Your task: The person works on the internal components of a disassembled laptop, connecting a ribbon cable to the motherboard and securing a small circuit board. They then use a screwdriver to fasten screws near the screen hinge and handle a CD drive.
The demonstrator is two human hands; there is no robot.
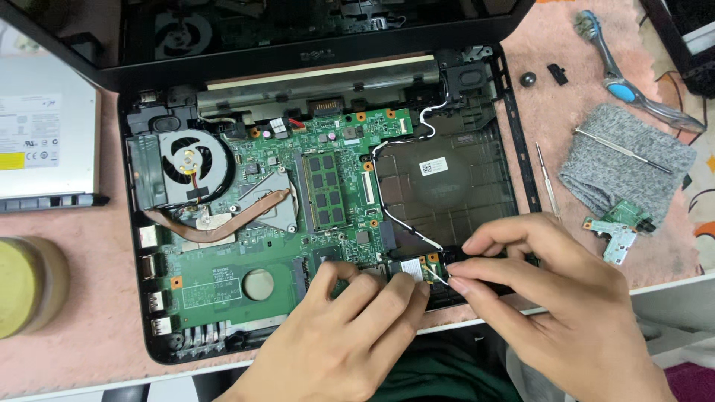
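Both hands work at the near edge of an opened laptop base on the worktop. The left hand rests its curled fingers on the green motherboard, holding nothing. The right hand pinches a thin white wire between thumb and forefinger. Just beyond those fingertips sits the small wireless card, lying flat, long axis left-right. A black-and-white cable runs away from the fingers toward the hinge.
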